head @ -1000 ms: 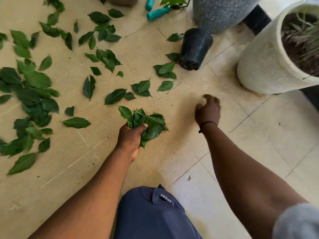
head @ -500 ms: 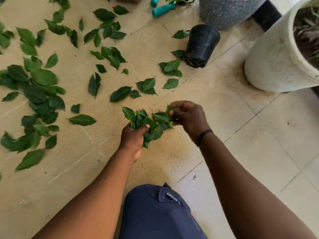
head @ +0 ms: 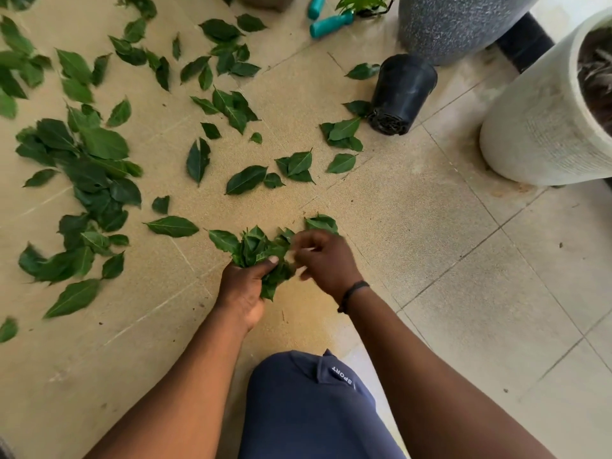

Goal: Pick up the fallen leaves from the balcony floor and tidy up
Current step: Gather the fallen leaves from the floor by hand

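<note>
Above the tan floor, left hand in a closed grip clamps a leaf bunch; right hand, blurred, fingers curled, touches the bunch.

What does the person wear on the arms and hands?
Both forearms are bare, with no sleeves and no gloves. The left hand wears nothing. The right hand has a thin black band around its wrist.
</note>
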